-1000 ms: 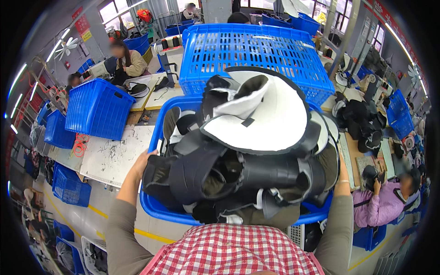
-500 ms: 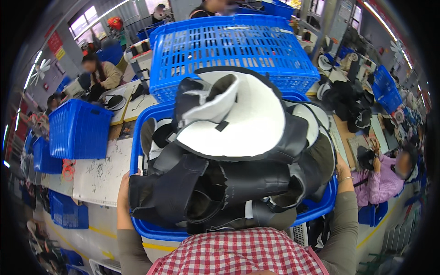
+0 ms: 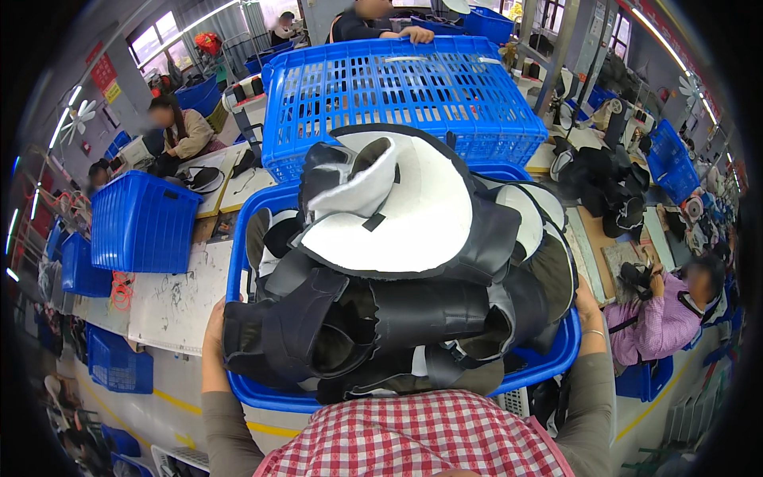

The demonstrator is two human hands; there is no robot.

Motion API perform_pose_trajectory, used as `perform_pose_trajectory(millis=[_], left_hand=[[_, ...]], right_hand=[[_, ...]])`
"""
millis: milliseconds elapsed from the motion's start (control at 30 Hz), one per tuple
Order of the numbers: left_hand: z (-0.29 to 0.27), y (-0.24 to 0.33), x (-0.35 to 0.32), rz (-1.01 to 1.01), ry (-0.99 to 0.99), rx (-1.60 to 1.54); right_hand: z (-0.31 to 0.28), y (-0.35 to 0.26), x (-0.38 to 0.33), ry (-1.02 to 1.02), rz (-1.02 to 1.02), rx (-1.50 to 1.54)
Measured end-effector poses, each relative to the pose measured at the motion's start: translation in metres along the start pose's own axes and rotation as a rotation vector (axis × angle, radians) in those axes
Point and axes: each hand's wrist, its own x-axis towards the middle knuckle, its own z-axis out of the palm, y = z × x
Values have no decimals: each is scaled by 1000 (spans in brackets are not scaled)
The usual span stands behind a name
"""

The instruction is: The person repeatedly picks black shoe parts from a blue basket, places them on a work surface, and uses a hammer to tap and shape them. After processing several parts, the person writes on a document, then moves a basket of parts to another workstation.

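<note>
A blue plastic crate is right in front of me, heaped with black shoe or boot uppers. On top of the heap lies a large piece with a white inner face and a dark edge. My left hand is closed on the crate's left side, its fingers partly hidden behind the wall. At the right side my right hand grips the crate too, with the wrist showing a thin bracelet. The crate's front rim is close against my checked apron.
Behind the heap stands a slatted blue basket; a co-worker's hand touches its far top edge. A worktable and a blue bin are to the left. At right, a person in pink sits by a bench.
The co-worker's hand now shows on the far edge of the slatted basket. The view has shifted slightly, and my hands stay on the crate's sides.
</note>
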Motion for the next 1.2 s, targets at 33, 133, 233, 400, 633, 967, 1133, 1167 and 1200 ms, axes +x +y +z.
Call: perform_pose_trajectory(millis=[33, 133, 233, 400, 633, 967, 1133, 1167, 1200], left_hand=[[-1, -2, 1, -11, 25, 8], [-1, -12, -1, 4, -5, 16], [-1, -25, -12, 39, 14, 73], [0, -40, -43, 65, 77, 1], [1, -27, -46, 30, 152, 76], [-1, -32, -46, 91, 137, 78], [-3, -45, -49, 73, 157, 16], [-3, -45, -47, 62, 144, 23], [-4, -43, -46, 105, 149, 28]], right_hand=[[2, -6, -1, -8, -8, -6], [0, -19, -2, 10, -22, -69], [-6, -24, 7, -10, -156, -155], [-22, -16, 40, 27, -179, -344], [-40, 2, 44, -19, -94, -223], [-51, 23, 59, -48, -112, -231], [-51, 25, 54, 28, -83, -226], [-49, 25, 50, -27, -125, -192], [-45, 24, 46, -39, -122, -185]])
